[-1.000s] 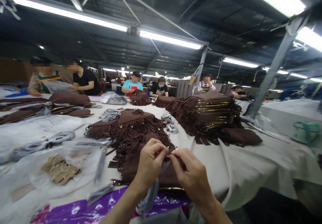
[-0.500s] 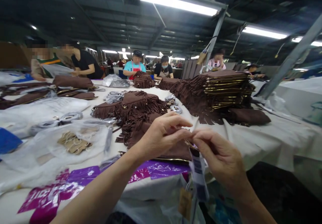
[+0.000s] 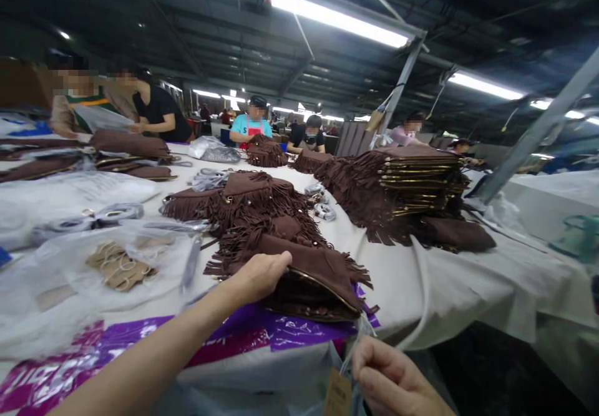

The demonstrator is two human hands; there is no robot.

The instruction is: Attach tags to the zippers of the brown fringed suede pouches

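Note:
My left hand (image 3: 259,275) reaches out over the table and grips the near edge of a brown fringed suede bag (image 3: 322,279), lifting its flap at the gold zip. My right hand (image 3: 390,382) is low at the table's front edge, fingers closed in a pinch on a thin string with a tan paper tag (image 3: 337,394) hanging from it. The string runs up toward the bag. More brown fringed bags (image 3: 255,207) lie piled just behind.
A tall stack of brown fringed bags (image 3: 407,185) stands at the right on the white-covered table (image 3: 449,279). Purple plastic (image 3: 281,332) lies under the near bag. Clear bags of tan tags (image 3: 116,266) and grey straps (image 3: 93,216) lie left. Several people work at the far side.
My hands have parted: the left went forward onto the bag and raised its flap, the right dropped to the table edge with the tag string. The camera tilted slightly.

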